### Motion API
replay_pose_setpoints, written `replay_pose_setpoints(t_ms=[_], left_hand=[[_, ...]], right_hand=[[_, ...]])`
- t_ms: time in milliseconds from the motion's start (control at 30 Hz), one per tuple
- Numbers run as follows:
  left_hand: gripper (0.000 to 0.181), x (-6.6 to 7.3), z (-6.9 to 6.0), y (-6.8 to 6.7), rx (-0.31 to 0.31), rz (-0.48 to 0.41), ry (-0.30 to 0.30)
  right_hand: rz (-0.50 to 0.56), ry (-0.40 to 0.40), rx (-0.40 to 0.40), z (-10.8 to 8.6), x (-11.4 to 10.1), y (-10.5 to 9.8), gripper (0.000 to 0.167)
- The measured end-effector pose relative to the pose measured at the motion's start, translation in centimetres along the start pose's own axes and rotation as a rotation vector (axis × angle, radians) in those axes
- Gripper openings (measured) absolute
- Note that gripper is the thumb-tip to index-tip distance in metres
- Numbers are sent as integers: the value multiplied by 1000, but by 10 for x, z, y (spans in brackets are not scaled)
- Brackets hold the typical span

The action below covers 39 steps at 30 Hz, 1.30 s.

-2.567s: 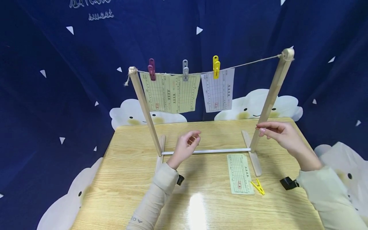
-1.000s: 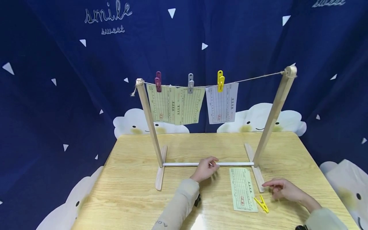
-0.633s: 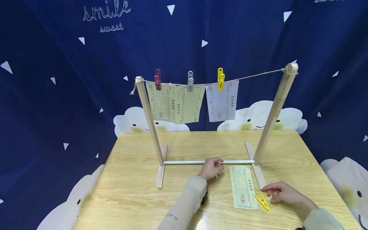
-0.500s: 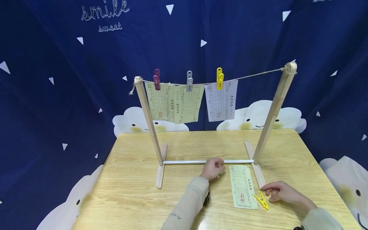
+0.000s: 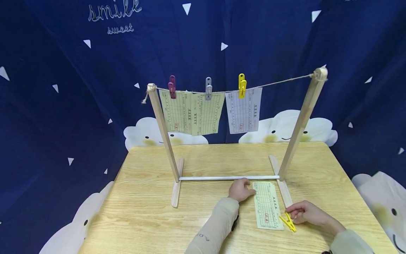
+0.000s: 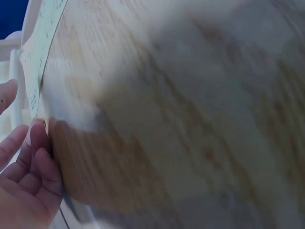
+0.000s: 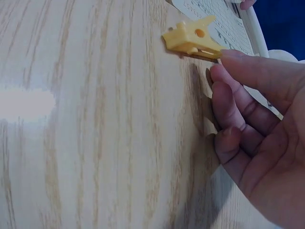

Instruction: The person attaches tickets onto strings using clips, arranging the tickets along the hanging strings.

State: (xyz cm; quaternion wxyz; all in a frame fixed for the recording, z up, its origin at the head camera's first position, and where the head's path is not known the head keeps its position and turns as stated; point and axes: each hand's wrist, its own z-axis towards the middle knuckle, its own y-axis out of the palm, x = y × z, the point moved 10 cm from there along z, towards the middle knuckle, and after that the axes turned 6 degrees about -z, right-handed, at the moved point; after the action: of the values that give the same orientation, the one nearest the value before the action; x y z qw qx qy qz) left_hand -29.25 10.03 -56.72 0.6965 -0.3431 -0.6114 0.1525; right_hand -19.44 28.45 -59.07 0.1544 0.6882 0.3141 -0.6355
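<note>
In the head view my left hand (image 5: 242,190) is at the upper left edge of a pale green printed slip (image 5: 268,208) lying on the table. Its thumb reaches over the slip's edge; the left wrist view shows loosely bent fingers (image 6: 42,164) beside the slip (image 6: 40,52). My right hand (image 5: 306,212) is lowered over a yellow clothespin (image 5: 288,223) lying by the slip's lower right corner. In the right wrist view a fingertip meets one leg of the clothespin (image 7: 193,38). The other fingers (image 7: 224,102) are loosely bent, and I see no firm pinch.
A wooden rack with a left post (image 5: 163,132) and right post (image 5: 302,123) carries a string (image 5: 282,82). Two greenish slips (image 5: 177,114) and a white slip (image 5: 243,113) hang from maroon (image 5: 172,87), grey (image 5: 208,88) and yellow (image 5: 242,86) clothespins. A white rod (image 5: 206,178) joins the feet.
Both hands have come down from beside the rack. The left hand has moved right to the slip's edge; the right hand has reached the clothespin. The slip and clothespin lie where they were.
</note>
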Motion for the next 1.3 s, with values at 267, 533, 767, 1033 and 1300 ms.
replay_pose_setpoints(t_ms=[267,533,767,1033,1300], left_hand=[[50,2,-1,8,14,229,-8],[61,-3,4,15,-84,215,43],[73,-1,5,22,-242,190,146],[73,-1,6,26,-314,202,185],[61,-4,3,28,-329,202,200]], right_hand=[[-62,74,17,-2,3,1,29],[-107,-2,16,-1,-6,0,45],[-61,-69,-86,4,-10,6,56],[-10,-74,-173,6,-13,14,56],[-41,-54,-241,8,-15,21,61]])
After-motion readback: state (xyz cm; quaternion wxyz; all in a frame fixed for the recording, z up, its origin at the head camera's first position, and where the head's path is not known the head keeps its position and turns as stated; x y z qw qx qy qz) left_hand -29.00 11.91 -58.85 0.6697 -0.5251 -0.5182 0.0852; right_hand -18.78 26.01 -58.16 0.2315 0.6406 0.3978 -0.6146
